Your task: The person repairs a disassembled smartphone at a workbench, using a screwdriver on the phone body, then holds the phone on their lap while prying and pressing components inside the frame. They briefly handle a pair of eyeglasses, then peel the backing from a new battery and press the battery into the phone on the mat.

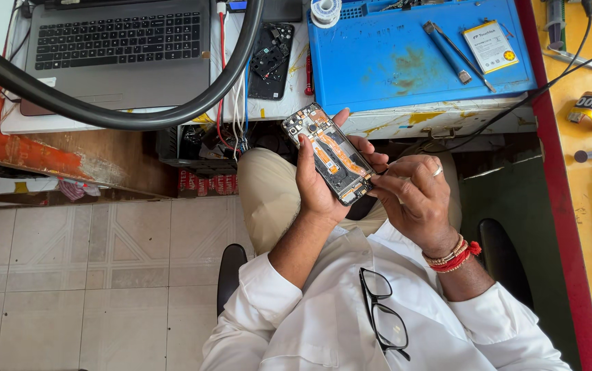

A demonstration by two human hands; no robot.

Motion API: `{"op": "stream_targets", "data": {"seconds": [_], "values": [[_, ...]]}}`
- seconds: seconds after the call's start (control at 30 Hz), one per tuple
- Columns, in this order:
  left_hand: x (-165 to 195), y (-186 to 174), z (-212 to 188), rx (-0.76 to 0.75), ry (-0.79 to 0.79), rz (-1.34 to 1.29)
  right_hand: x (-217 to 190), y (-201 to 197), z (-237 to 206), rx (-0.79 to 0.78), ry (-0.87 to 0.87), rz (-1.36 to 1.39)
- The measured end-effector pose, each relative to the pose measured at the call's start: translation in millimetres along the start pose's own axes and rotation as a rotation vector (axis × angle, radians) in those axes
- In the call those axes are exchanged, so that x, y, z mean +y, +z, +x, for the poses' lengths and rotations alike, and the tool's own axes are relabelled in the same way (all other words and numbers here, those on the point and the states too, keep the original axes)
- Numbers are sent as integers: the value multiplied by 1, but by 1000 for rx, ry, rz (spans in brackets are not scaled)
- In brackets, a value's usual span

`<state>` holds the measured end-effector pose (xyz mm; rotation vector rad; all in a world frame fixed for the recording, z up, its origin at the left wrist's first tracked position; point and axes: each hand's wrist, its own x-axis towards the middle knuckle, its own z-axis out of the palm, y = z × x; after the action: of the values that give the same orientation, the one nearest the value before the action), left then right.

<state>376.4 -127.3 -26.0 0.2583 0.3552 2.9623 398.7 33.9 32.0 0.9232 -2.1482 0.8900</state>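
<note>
Cluttered with a laptop (pixel 114 41) and a blue repair mat (pixel 412 51), the workbench sits beyond the lap, where an opened smartphone (pixel 328 153) is clamped in the left hand (pixel 320 185). A fine tool, pinched in the right hand (pixel 412 199), is best kept steady at its lower edge.

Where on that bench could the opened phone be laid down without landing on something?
The blue mat is bare across its middle, between the solder reel and the flat battery with the two tools beside it. The white strip between laptop and mat is crowded with cables and a dismantled phone back. The left hand holds the phone.
</note>
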Motion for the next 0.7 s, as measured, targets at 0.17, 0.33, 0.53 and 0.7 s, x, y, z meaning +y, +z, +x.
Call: {"op": "stream_targets", "data": {"seconds": [0.17,0.33,0.53,0.7], "values": [[-2,-6,1,-11,3,-22,0,1,3,-19,-47,-26],[0,-9,-3,-6,-22,-90,-7,3,11,-56,-93,-46],[3,-17,-13,-6,21,-56,-20,13,12,-71,-120,-81],[9,-22,-17,-6,22,-59,-28,22,9,-49,-112,-79]]}}
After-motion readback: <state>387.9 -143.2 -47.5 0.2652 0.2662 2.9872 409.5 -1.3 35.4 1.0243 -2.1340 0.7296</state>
